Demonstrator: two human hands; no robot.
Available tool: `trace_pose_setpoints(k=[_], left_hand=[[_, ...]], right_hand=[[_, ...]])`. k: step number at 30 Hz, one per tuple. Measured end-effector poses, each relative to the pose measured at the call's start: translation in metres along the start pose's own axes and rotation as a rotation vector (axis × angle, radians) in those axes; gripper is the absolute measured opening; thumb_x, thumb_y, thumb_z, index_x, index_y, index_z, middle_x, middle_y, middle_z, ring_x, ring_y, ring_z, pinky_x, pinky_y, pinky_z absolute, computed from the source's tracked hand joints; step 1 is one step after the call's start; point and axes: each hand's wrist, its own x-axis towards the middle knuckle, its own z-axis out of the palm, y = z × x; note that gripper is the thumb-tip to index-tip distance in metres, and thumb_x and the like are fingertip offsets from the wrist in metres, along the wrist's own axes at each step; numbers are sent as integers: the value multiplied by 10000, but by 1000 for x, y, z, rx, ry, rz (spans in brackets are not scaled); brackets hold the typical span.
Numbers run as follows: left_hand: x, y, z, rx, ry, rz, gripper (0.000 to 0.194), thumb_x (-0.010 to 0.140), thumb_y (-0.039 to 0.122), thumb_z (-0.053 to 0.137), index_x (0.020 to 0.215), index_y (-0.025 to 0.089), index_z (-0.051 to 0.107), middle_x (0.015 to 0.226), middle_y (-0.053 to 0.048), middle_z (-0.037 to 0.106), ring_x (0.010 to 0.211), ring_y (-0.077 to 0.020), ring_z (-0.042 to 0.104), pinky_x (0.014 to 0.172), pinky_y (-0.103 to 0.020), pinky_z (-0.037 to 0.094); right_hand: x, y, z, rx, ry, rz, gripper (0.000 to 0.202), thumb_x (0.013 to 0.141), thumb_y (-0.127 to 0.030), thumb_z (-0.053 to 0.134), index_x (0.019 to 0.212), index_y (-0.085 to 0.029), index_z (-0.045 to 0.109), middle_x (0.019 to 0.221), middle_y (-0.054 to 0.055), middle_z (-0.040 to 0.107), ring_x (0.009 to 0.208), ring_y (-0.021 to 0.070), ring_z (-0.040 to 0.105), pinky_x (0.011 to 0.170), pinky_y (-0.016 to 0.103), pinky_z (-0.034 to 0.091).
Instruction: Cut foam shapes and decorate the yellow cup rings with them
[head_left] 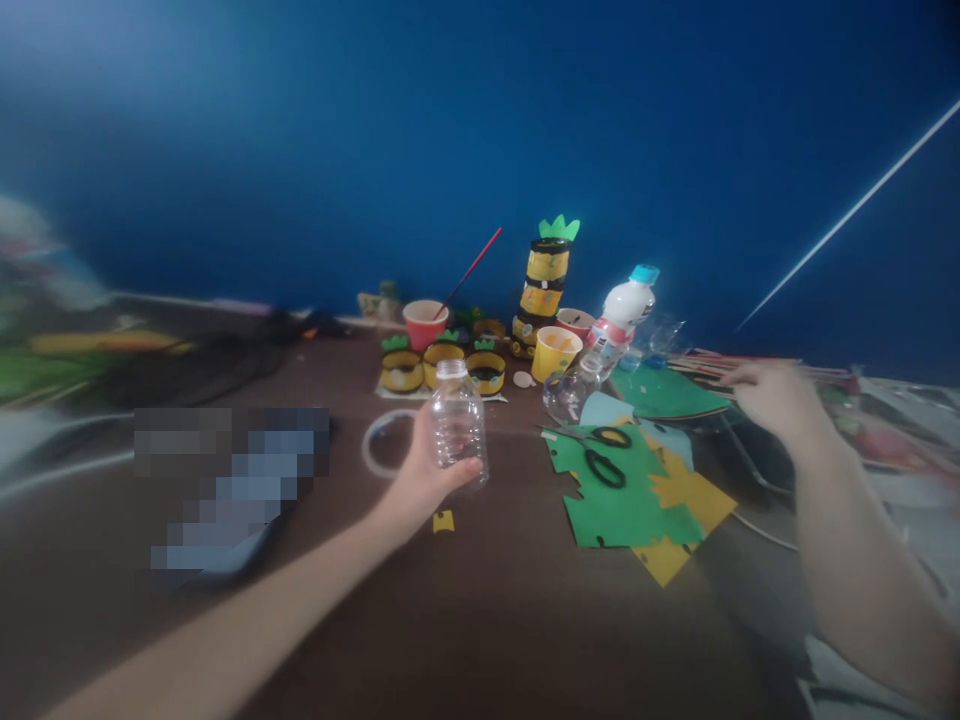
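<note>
My left hand (439, 465) is wrapped round a clear plastic bottle (461, 425). The bottle is upright and has no cap on its threaded neck. Out to the right, my right hand (769, 400) is over the edge of a pile with green sheets (660, 390) and thin reddish sticks (750, 365). Its forefinger points left, the other fingers are partly hidden, and nothing shows in them. Beside the bottle is a ring-shaped roll of clear tape (367, 445). A small yellow paper piece (443, 521) lies just below the bottle.
Black-handled scissors (606, 468) rest on cut green paper (622, 515) and yellow paper (664, 568). Behind stand decorated yellow rings (403, 372), a yellow-and-black tower (544, 285), a red cup (425, 328) holding a brush, a yellow cup (556, 355) and a blue-capped bottle (619, 315).
</note>
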Motion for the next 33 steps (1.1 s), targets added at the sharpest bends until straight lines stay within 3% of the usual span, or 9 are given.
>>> trace_pose_setpoints(k=[3,6,8,12,16,19,25,29,33], left_hand=[[1,-5,-3,-43,-4,-2,829,678,267,661,1320,271,137,1202,-96,431,1121,-261,438,965,-452,329],[3,-8,-4,-95,-2,2,827,658,229,671,1312,276,167,1211,-87,434,1135,-253,431,974,-438,322],[3,-7,-2,-129,18,-15,822,645,210,679,1303,274,191,1212,-87,452,1135,-253,438,972,-443,321],[2,3,5,-200,113,-71,761,610,206,706,1244,227,287,1161,-99,517,1097,-265,480,951,-468,330],[0,9,8,-225,143,-110,631,612,226,708,1153,189,385,1142,-107,538,1071,-261,503,916,-444,367],[0,10,6,-223,120,-102,530,634,245,693,1094,167,444,1131,-109,548,1055,-253,511,900,-419,383],[2,3,-1,-209,68,-120,448,653,262,684,1049,183,491,1131,-92,558,1071,-251,503,911,-414,377],[3,0,-3,-217,96,-93,464,686,278,656,1099,194,460,1145,-85,545,1103,-245,482,954,-421,344],[3,-2,-3,-203,88,-91,480,704,283,640,1131,206,433,1158,-74,531,1111,-236,472,970,-419,331]], right_hand=[[-11,-34,-15,139,-227,-170,273,789,-296,410,888,-199,646,996,59,639,856,178,586,725,252,419],[-28,-71,-16,335,-601,-367,259,748,-373,488,906,-204,606,960,51,636,847,189,578,715,265,428],[-39,-90,-9,365,-688,-408,274,701,-355,541,929,-206,566,900,48,627,779,185,576,640,263,433],[-49,-107,6,262,-604,-492,309,620,-260,580,914,-206,500,759,14,564,638,147,518,515,238,369],[-49,-109,11,202,-618,-479,309,604,-202,553,901,-209,467,689,-9,542,574,130,483,466,234,316],[-51,-111,10,183,-638,-476,281,598,-177,529,871,-208,470,722,1,547,607,139,500,490,239,329],[-54,-115,12,41,-413,-523,387,560,-230,573,938,-213,491,894,67,486,873,252,476,677,314,385],[-52,-114,18,40,-449,-503,377,582,-152,522,954,-195,478,845,67,512,837,227,497,659,281,381],[-51,-115,20,-3,-391,-492,354,585,-104,498,923,-208,494,824,54,544,782,212,515,594,258,342]])
